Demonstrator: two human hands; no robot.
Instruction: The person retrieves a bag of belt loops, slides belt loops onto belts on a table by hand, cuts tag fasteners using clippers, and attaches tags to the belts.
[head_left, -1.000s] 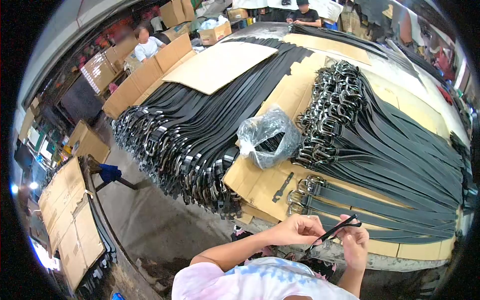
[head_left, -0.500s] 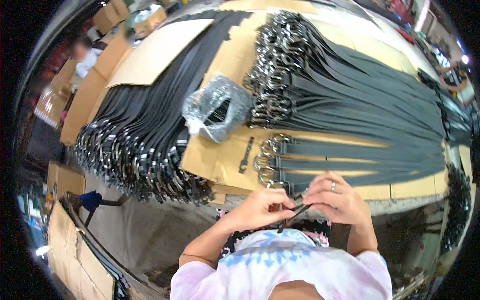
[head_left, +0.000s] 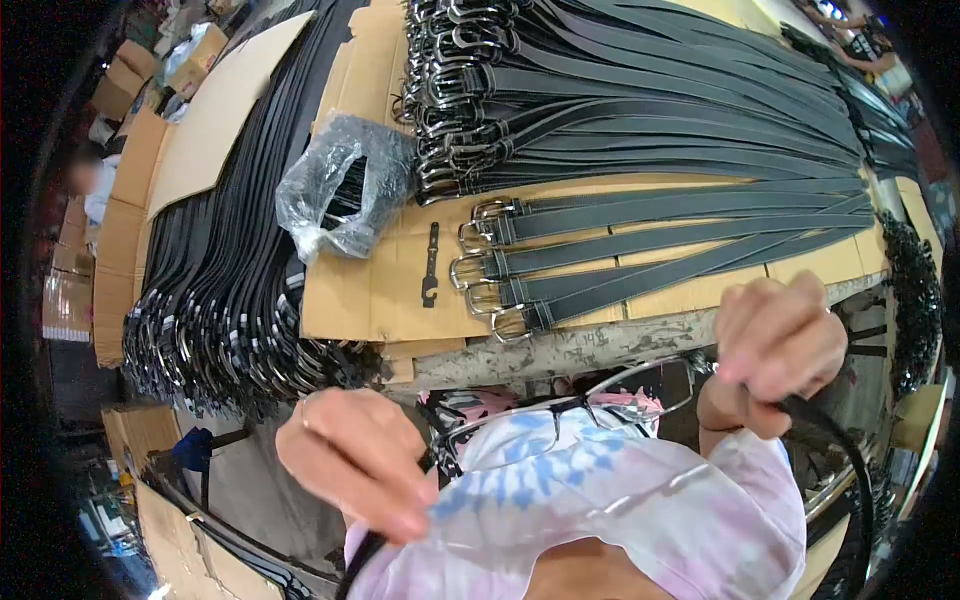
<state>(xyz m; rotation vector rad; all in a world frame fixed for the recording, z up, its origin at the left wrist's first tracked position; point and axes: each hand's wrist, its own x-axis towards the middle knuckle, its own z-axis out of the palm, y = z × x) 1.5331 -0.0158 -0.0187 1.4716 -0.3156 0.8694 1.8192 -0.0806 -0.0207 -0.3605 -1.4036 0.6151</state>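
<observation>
Glasses (head_left: 573, 404) opened out between two hands, low centre of the frame.

Unfolding looks done: both arms of the glasses are spread, lenses facing the worktop (head_left: 560, 352). The left hand (head_left: 355, 460), lower left, has its grip pinched on one arm; the right hand (head_left: 780, 345), right of centre, has its grip closed round the other, so neither has let go. Among the belts, the work looks part-way, as a judgement: a few belts (head_left: 570, 284) lie set apart in the centre, while a big pile (head_left: 680, 130) fills the upper right and another stack (head_left: 225, 235) the left. A loose hanger (head_left: 431, 265) and a plastic bag (head_left: 295, 205) rest on cardboard (head_left: 350, 315), touched by neither hand.
</observation>
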